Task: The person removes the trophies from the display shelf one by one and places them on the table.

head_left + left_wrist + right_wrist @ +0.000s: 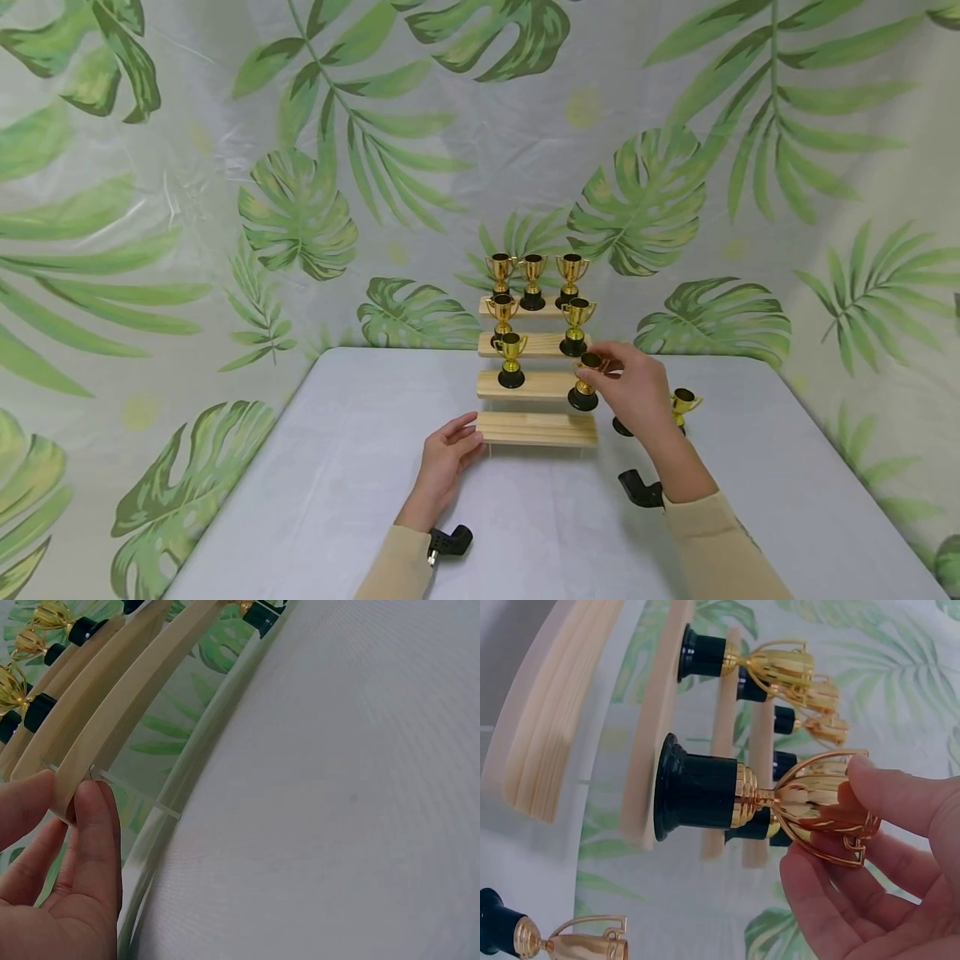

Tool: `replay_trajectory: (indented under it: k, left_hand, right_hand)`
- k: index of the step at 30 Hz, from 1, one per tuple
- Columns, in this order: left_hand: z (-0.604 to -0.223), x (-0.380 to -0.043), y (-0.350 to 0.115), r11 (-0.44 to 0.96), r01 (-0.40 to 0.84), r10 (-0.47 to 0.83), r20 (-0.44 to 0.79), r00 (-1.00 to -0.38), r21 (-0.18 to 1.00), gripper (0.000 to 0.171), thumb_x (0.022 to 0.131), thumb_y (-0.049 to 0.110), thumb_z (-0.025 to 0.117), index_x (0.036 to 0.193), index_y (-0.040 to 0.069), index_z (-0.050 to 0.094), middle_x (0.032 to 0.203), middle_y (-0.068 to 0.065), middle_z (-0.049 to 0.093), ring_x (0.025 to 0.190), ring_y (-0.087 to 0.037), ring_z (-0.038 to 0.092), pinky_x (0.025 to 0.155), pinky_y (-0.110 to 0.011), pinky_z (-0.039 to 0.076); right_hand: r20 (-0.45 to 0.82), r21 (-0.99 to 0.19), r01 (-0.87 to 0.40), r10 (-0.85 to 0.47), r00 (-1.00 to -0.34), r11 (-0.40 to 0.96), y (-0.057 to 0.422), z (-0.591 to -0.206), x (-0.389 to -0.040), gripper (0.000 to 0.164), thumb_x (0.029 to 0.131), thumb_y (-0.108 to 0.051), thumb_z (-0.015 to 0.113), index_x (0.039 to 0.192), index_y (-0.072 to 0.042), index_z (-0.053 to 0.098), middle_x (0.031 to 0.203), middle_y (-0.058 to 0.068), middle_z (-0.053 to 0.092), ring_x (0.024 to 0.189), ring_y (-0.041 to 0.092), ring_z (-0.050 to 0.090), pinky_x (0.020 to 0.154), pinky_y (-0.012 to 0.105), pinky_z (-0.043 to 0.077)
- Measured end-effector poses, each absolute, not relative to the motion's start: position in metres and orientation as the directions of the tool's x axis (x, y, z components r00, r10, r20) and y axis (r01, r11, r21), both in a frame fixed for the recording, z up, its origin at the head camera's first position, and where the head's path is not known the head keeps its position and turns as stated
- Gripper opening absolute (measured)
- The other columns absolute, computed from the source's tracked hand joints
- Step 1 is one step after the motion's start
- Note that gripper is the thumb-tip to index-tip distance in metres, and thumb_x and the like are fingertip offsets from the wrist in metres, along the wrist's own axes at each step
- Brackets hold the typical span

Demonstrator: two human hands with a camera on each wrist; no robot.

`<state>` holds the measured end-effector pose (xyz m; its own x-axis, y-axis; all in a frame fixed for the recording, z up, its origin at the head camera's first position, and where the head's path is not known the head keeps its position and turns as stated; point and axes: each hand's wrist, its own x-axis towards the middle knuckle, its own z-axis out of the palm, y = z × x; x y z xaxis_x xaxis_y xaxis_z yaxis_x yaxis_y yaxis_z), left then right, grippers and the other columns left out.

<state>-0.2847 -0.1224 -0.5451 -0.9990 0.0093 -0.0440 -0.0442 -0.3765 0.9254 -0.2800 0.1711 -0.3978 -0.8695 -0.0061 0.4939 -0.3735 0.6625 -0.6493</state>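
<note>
A tiered wooden display stand [536, 427] holds small gold trophies on black bases. My right hand [637, 387] pinches one trophy [705, 791] by its cup and handles, upright, its base right at the right end of the second step from the bottom. Another trophy [512, 362] stands toward the left of that same step. My left hand [75, 877] grips the left end of the lowest step [112, 724] between thumb and fingers. Two trophies stand on the step above, one of them at its right end [576, 325], and three on the top step.
On the white table [360, 467], right of the stand, a trophy [682, 404] stands partly behind my right wrist, with another black base [622, 427] beside it. A leaf-patterned cloth [420, 167] hangs behind the table.
</note>
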Motion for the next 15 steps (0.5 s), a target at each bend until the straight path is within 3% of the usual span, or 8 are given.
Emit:
replay_trajectory:
  k: [15]
  left_hand:
    - [-0.547, -0.287, -0.122, -0.391, -0.036, 0.011, -0.035, -0.999, 0.92, 0.046, 0.089, -0.005, 0.072, 0.134, -0.004, 0.06, 0.111, -0.015, 0.065, 0.097, -0.021, 0.069, 0.09, -0.035, 0.058]
  right_hand:
    - [0.455, -0.655, -0.31, 0.032, -0.89, 0.689, 0.184, -0.396, -0.271, 0.036, 0.087, -0.029, 0.082, 0.118, -0.014, 0.072, 0.095, 0.003, 0.07, 0.089, 0.024, 0.068, 0.072, 0.042, 0.06]
